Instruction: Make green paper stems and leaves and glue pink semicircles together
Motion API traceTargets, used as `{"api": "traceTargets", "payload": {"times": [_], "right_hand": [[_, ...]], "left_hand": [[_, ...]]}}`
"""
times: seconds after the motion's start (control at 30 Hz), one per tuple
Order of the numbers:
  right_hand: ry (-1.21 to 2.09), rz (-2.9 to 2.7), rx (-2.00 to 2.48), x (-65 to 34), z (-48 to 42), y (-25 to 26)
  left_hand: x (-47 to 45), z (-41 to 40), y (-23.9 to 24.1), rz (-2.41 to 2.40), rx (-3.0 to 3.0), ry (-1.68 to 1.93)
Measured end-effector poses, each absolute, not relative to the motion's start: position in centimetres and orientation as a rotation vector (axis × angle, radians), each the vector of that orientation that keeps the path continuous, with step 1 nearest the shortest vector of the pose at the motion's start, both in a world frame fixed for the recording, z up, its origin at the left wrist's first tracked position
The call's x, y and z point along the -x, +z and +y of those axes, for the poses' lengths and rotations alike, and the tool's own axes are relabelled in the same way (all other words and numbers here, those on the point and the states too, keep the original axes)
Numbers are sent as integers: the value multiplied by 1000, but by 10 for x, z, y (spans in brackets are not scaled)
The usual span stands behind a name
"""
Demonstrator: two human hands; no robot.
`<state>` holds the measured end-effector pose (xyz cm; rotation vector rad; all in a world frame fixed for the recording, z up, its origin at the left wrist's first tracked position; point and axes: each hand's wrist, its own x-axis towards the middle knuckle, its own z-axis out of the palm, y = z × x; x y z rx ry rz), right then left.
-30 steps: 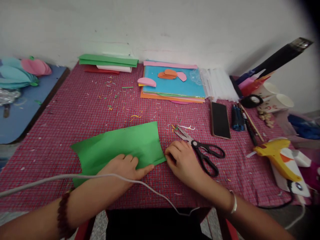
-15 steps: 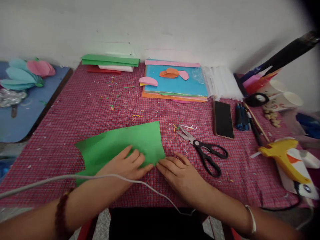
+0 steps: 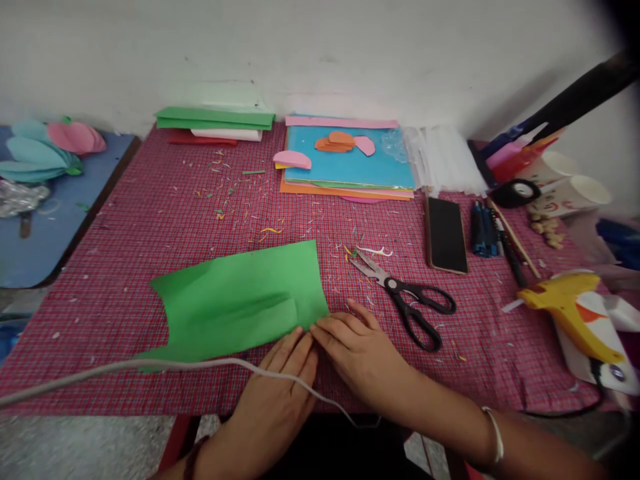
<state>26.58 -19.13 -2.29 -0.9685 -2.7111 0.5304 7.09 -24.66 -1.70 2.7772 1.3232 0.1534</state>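
A sheet of green paper (image 3: 240, 287) lies on the tablecloth in front of me, its left side cut unevenly and a crease or flap along its lower part. My left hand (image 3: 280, 387) is at the sheet's near edge, fingers stretched out with the tips on the paper. At the near right corner, my right hand (image 3: 363, 353) has its fingers bent and close together on the paper's edge; its thumb is hidden. The fingertips of both hands almost meet. Right of the sheet, scissors (image 3: 393, 285) with black handles lie slightly open.
A white cable (image 3: 200, 363) crosses over the sheet's near edge and my left hand. To the right are a phone (image 3: 447, 237) and a yellow glue gun (image 3: 570, 307). Coloured sheets (image 3: 350, 170) and rolled green paper (image 3: 215, 119) lie at the back. Paper scraps dot the checked cloth.
My left hand has come off the middle of the green paper and moved down and right to its near edge, uncovering the crease. My right hand has stayed at the corner.
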Motion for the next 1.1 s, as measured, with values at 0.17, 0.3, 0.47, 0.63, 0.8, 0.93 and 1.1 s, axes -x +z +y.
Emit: {"api": "traceTargets", "payload": {"times": [0.17,0.3,0.47,0.63,0.8,0.93,1.1], "right_hand": [[522,-2675,1033,-272,-193,-22],[516,-2652,1101,-284,-193,-21],[544,-2634,1142,-286,-191,-15],[492,-2660,1047,-275,-191,-15],[454,-2701,1113,-280,-192,-17],[449,-2674,1200,-286,-192,-16],[518,-2602,1194,-284,-189,-10]], "left_hand": [[-69,-246,-15,1545,-2669,248],[-71,-244,-13,1677,-2571,231],[-74,-246,-14,1740,-2554,274],[-80,-243,-18,1692,-2613,285],[-41,-256,-21,1718,-2704,91],[6,-267,-16,1865,-2682,-6],[5,-245,-2,1712,-2749,-63]]}}
